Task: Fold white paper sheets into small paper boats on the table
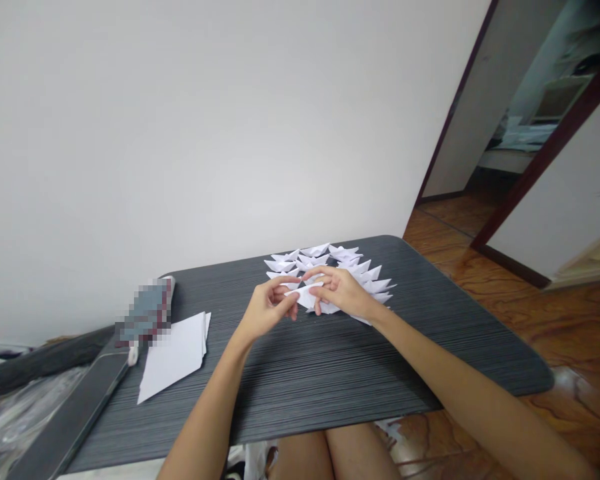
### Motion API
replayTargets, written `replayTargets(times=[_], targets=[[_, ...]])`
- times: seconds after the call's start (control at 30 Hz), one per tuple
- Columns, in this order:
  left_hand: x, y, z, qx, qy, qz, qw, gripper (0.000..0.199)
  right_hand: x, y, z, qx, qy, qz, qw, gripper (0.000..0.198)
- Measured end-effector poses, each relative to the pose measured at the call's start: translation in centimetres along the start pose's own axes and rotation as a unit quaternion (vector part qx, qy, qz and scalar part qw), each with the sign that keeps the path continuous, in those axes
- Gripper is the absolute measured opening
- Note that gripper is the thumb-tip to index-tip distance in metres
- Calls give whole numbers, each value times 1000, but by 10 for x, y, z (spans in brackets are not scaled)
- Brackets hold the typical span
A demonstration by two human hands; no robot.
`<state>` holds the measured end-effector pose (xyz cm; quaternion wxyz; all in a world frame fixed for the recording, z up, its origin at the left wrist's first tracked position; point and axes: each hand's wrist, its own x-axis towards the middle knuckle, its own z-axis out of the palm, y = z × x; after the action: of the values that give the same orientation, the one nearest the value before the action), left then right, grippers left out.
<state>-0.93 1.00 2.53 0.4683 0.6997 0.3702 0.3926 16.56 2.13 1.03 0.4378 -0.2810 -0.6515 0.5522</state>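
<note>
A small white paper boat [304,293] is held up above the dark table between both hands. My left hand [269,305] pinches its left end with thumb and fingers. On its right end my right hand [341,291] has a similar pinch, the index finger reaching over the top. Just behind and to the right, several finished white paper boats [314,251] stand in rows on the table. My hands and forearm hide some of them.
The dark wood-grain table [300,387] stands against a white wall. At its left lies a stack of white paper sheets [175,353], with a blurred-out flat item [147,310] behind it. A long dark grey object [75,427] lies along the left edge. An open doorway is at right.
</note>
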Motion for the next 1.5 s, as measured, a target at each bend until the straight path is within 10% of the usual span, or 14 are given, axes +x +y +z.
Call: replayTargets(times=[0.33, 0.8, 1.13, 1.3, 1.5], targets=[[-2, -11, 4, 213, -34, 38, 976, 38, 0, 8, 0, -93, 23, -14, 995, 20], [-2, -13, 12, 221, -50, 18, 974, 35, -4, 11, 3, -351, 51, -126, 927, 22], [1, -14, -8, 262, -20, 52, 963, 30, 5, 14, -15, -328, 137, -83, 931, 24], [3, -11, -14, 221, 115, 45, 967, 30, 6, 11, -21, -301, 126, -75, 942, 24], [6, -11, 9, -16, -11, -44, 999, 29, 2, 10, -3, -231, 56, -78, 968, 19]])
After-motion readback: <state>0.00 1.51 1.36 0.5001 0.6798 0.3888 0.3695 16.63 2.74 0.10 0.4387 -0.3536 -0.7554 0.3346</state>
